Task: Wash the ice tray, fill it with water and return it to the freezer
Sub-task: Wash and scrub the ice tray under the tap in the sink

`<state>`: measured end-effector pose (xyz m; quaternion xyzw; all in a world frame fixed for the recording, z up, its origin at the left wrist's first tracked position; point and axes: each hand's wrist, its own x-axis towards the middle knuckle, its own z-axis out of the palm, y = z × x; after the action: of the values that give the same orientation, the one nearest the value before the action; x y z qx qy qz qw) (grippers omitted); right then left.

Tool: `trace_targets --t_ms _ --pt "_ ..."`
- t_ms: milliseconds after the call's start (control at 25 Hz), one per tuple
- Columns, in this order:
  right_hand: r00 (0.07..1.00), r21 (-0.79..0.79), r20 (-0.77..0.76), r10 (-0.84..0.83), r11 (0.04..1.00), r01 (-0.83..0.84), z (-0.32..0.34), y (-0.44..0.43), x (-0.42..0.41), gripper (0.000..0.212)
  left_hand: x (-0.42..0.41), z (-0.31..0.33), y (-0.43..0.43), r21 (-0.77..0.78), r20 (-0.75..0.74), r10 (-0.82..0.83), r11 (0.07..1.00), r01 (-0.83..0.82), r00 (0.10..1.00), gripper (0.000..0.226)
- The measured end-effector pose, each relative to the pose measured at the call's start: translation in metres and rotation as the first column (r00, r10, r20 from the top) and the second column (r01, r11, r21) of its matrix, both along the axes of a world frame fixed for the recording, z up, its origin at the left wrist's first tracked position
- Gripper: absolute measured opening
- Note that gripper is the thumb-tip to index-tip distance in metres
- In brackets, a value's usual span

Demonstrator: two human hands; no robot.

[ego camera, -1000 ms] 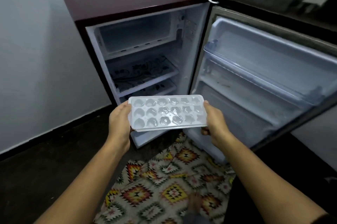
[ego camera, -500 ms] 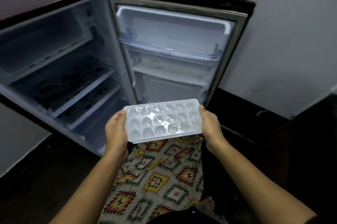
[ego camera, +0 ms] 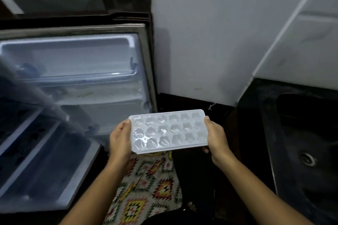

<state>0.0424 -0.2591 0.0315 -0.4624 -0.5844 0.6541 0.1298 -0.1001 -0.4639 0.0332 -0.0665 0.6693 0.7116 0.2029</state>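
A translucent white ice tray (ego camera: 169, 130) with three rows of rounded cells is held level in front of me at waist height. My left hand (ego camera: 120, 141) grips its left short end and my right hand (ego camera: 215, 139) grips its right short end. The small fridge (ego camera: 33, 151) stands open at the left, its shelves blurred. Its open door (ego camera: 78, 71) with white door racks faces me, just behind the tray.
A dark sink (ego camera: 309, 151) with a round metal drain is set in a black counter at the right. A patterned rug (ego camera: 146, 188) lies on the dark floor below the tray. A pale wall (ego camera: 201, 32) rises behind.
My view has swung right: the fridge has slid to the left edge and the sink has come into sight. Both hands still hold the tray, carried rightward away from the fridge.
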Motion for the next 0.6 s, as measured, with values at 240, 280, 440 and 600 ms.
trace_targets --t_ms 240,280,440,600 --pt "0.975 -0.014 0.010 -0.220 0.975 0.220 0.003 0.088 0.063 0.043 0.018 -0.005 0.128 -0.008 -0.010 -0.248 0.969 0.248 0.969 0.031" --pt "0.967 -0.015 0.021 -0.255 0.967 0.256 0.003 0.101 0.075 0.043 0.023 -0.005 0.148 -0.012 -0.014 -0.289 0.957 0.288 0.957 0.031" --pt "0.903 -0.018 0.014 -0.430 0.902 0.430 0.002 0.149 0.126 0.046 0.048 0.001 0.228 0.001 -0.022 -0.473 0.881 0.473 0.881 0.029" --pt "0.808 -0.031 0.015 -0.590 0.807 0.590 0.007 0.184 0.169 0.044 0.070 0.005 0.306 -0.013 -0.017 -0.629 0.778 0.628 0.778 0.030"
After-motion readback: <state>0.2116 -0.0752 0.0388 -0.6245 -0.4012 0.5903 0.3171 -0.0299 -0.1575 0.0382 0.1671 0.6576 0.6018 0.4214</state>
